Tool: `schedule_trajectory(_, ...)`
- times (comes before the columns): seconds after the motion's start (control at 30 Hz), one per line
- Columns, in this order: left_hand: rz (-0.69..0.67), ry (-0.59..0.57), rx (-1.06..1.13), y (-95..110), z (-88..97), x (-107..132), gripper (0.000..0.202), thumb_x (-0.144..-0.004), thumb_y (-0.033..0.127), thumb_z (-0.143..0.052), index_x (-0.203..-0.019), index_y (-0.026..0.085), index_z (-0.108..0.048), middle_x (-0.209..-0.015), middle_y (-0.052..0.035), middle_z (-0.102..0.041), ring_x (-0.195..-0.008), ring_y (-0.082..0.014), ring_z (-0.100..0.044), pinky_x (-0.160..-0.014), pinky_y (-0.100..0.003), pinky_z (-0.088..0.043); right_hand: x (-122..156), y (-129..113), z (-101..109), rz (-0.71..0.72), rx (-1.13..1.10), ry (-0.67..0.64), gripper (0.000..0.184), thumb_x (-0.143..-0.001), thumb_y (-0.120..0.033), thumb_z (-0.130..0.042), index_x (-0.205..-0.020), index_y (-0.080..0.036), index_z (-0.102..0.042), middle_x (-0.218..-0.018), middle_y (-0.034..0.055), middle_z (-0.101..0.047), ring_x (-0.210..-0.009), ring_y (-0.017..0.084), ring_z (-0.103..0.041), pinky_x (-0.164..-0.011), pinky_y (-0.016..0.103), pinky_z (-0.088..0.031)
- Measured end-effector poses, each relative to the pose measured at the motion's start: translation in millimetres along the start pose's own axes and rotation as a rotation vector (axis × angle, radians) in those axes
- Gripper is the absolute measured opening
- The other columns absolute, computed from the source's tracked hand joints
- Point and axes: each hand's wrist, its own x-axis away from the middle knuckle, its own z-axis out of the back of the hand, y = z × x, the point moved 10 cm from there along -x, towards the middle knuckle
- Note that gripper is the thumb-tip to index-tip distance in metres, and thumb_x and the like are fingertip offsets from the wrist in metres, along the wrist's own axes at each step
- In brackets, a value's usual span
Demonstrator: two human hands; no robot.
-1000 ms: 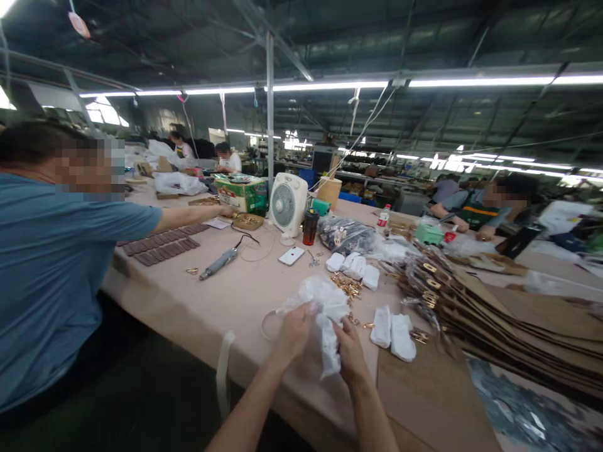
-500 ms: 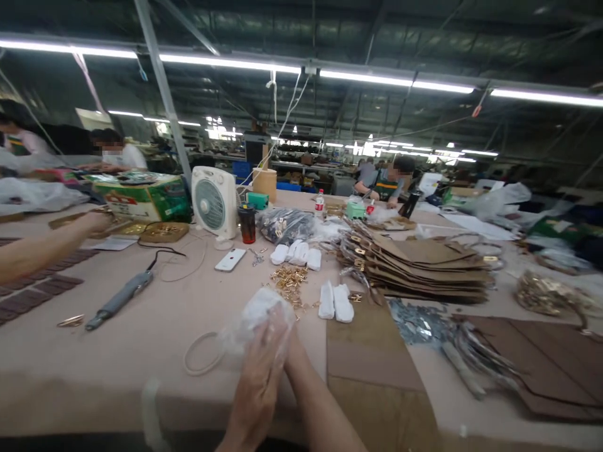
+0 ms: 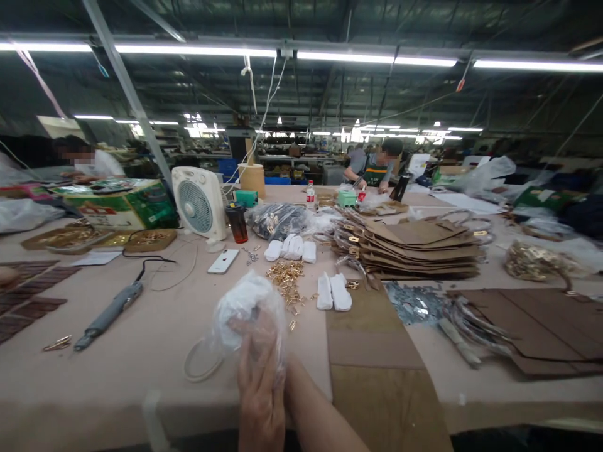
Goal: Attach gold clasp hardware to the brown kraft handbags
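Note:
A clear plastic bag point(image 3: 273, 292) with white, soft-looking contents point(image 3: 242, 307) is held above the near middle of the table. My left hand point(image 3: 259, 386) grips the bag's near side, its fingers pressed along the plastic. My right hand point(image 3: 264, 329) reaches in from the right and is at least partly under the film, against the white contents. Cloudy plastic blurs its fingers, so their hold cannot be made out. Beyond the bag lie loose gold metal fittings point(image 3: 286, 279). White wrapped bundles point(image 3: 333, 292) rest to the right, and a pale ring-shaped band point(image 3: 184, 367) lies left of the bag.
A grey corded power screwdriver point(image 3: 110, 317), a phone point(image 3: 223, 261), a fan point(image 3: 198, 204) and a dark cup point(image 3: 236, 223) are at left. Stacked brown bag pieces point(image 3: 419, 254) and a brown panel point(image 3: 541, 320) occupy the right. A co-worker point(image 3: 377, 166) sits across the table.
The plastic bag is more upright and spread wider, with more white showing. My right hand has shifted left against it. A co-worker's arm at left has mostly withdrawn from view.

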Motion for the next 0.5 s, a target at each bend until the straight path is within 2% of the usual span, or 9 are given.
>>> schedule_trajectory(0.07,-0.105,-0.003,-0.124,-2.1,0.2,-7.8,0.045,-0.100,0.030,-0.053,-0.143,0.032,-0.064,-0.152,-0.0020,-0.059,-0.160,-0.0308,-0.023,-0.133,-0.055,-0.020,1.0,-7.8,1.0,0.074,0.187,0.023,0.021,-0.095,-0.050,-0.060,-0.107,-0.044,-0.077,-0.080,-0.0049,-0.080,-0.081,0.022,-0.077,-0.066,0.038,-0.067)
schedule_trajectory(0.13,-0.197,0.018,-0.250,-11.6,6.7,-22.2,0.048,-0.102,0.027,-0.047,-0.148,0.028,-0.059,-0.154,-0.0043,-0.057,-0.159,-0.0298,-0.023,-0.132,-0.054,-0.021,-1.3,-17.5,-1.3,0.164,0.370,0.051,0.030,-0.097,-0.039,-0.051,-0.094,-0.032,-0.080,-0.074,-0.0038,-0.079,-0.072,0.015,-0.075,-0.061,0.028,-0.065)
schedule_trajectory(0.2,-0.233,0.056,-0.363,-30.6,18.6,-41.5,0.048,-0.103,0.029,-0.043,-0.150,0.023,-0.056,-0.154,-0.0075,-0.057,-0.160,-0.0301,-0.021,-0.132,-0.055,-0.020,-4.9,-23.7,-9.1,0.238,0.476,0.005,0.034,-0.094,-0.026,-0.048,-0.076,-0.023,-0.077,-0.071,-0.0018,-0.078,-0.068,0.010,-0.073,-0.061,0.020,-0.061)
schedule_trajectory(0.23,-0.231,0.068,-0.419,-42.7,24.8,-51.4,0.048,-0.104,0.031,-0.042,-0.148,0.021,-0.057,-0.154,-0.0091,-0.057,-0.159,-0.0310,-0.021,-0.131,-0.056,-0.019,-6.0,-23.6,-12.6,0.249,0.465,-0.049,0.029,-0.092,-0.020,-0.052,-0.081,-0.016,-0.079,-0.076,0.0000,-0.080,-0.071,0.010,-0.073,-0.066,0.018,-0.060)
schedule_trajectory(0.3,-0.205,0.064,-0.536,-68.3,34.6,-68.7,0.048,-0.104,0.035,-0.039,-0.141,0.018,-0.063,-0.149,-0.0121,-0.061,-0.157,-0.0346,-0.026,-0.129,-0.059,-0.020,-5.2,-18.1,-9.7,0.211,0.351,-0.137,0.019,-0.087,-0.014,-0.064,-0.097,-0.015,-0.080,-0.096,0.0046,-0.082,-0.085,0.012,-0.076,-0.082,0.020,-0.060)
schedule_trajectory(0.33,-0.174,0.051,-0.601,-81.0,38.4,-75.1,0.048,-0.103,0.037,-0.038,-0.137,0.017,-0.067,-0.147,-0.0130,-0.063,-0.154,-0.0368,-0.029,-0.128,-0.062,-0.022,-3.6,-13.0,-1.1,0.165,0.272,-0.145,0.024,-0.086,-0.014,-0.069,-0.108,-0.019,-0.079,-0.109,0.0060,-0.081,-0.092,0.015,-0.076,-0.088,0.024,-0.060)
schedule_trajectory(0.4,-0.088,0.010,-0.759,-102.7,43.4,-82.0,0.047,-0.103,0.036,-0.037,-0.130,0.017,-0.071,-0.147,-0.0134,-0.063,-0.151,-0.0415,-0.031,-0.123,-0.067,-0.023,0.8,0.9,32.8,0.055,0.134,-0.050,0.033,-0.089,-0.024,-0.071,-0.122,-0.022,-0.074,-0.127,0.0077,-0.075,-0.099,0.018,-0.075,-0.093,0.030,-0.059)
schedule_trajectory(0.5,0.027,-0.019,-0.989,-115.4,48.7,-81.0,0.046,-0.102,0.030,-0.037,-0.125,0.013,-0.073,-0.154,-0.0152,-0.055,-0.151,-0.0466,-0.025,-0.120,-0.070,-0.023,13.2,28.2,110.3,-0.068,0.068,0.271,0.037,-0.094,-0.036,-0.064,-0.127,-0.021,-0.071,-0.126,0.0104,-0.072,-0.102,0.021,-0.071,-0.093,0.035,-0.058)
